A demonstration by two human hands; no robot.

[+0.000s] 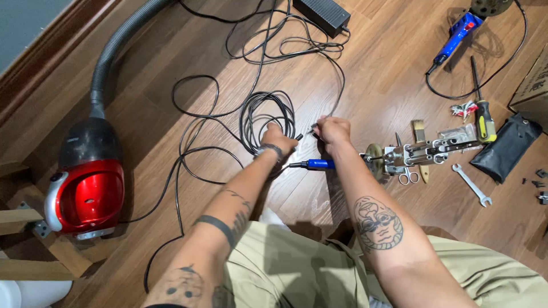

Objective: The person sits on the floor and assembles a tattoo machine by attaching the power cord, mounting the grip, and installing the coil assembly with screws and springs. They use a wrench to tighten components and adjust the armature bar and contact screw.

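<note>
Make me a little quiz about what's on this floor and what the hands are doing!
1. True or false: the red vacuum cleaner lies to the person's left.
2. What do the left hand and the right hand hold between them: A) the wrench, B) ends of the black cable, C) the scissors?
3. What colour is the handle of the screwdriver beside the black pouch?

Key: 1 true. 2 B. 3 yellow and black.
</note>
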